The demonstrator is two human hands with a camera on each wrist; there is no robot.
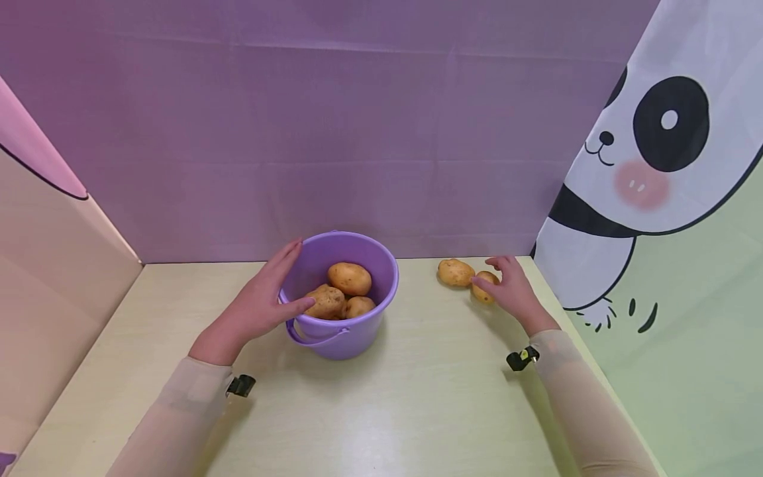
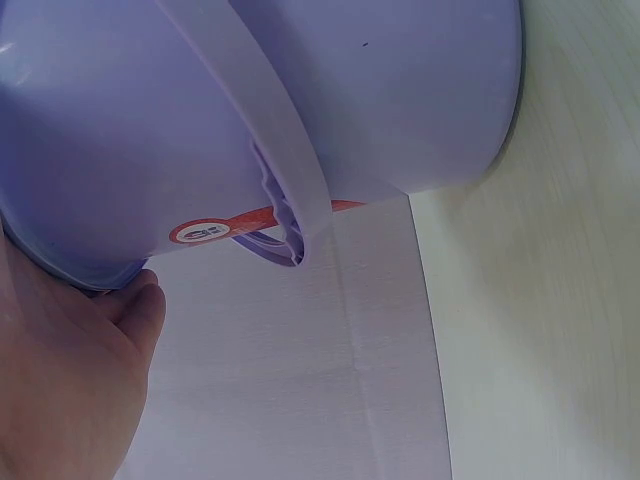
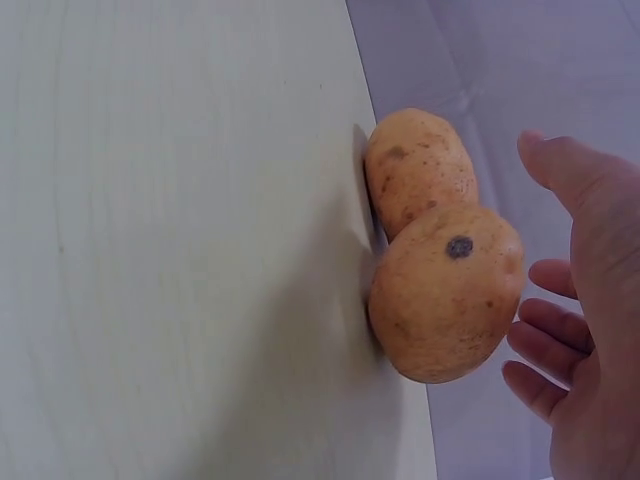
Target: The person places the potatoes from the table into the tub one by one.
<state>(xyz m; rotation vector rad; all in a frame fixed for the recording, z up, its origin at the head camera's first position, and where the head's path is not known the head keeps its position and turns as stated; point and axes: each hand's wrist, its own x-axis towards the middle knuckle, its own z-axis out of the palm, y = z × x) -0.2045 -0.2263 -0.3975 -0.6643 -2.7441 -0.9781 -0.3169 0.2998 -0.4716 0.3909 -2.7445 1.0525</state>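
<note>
A purple bucket [image 1: 390, 291] stands upright on the table with three potatoes visible inside: one at the back [image 1: 349, 278], one at front left [image 1: 326, 302] and one at front right [image 1: 360, 307]. My left hand [image 1: 257, 301] rests against the bucket's left rim, fingers stretched along it and thumb reaching over the front edge. To the right, two potatoes lie side by side, a left one [image 1: 456, 272] and a nearer right one [image 3: 447, 293]. Around this nearer potato my right hand [image 1: 511, 289] hovers with thumb and fingers apart; a gap shows in the right wrist view.
The bucket's purple handle [image 1: 318, 340] hangs down at its front. Behind the table [image 1: 381, 411] rises a purple backdrop [image 1: 357, 132]. A panda-printed panel [image 1: 673, 199] borders the right side, and a pale panel [image 1: 53, 265] borders the left.
</note>
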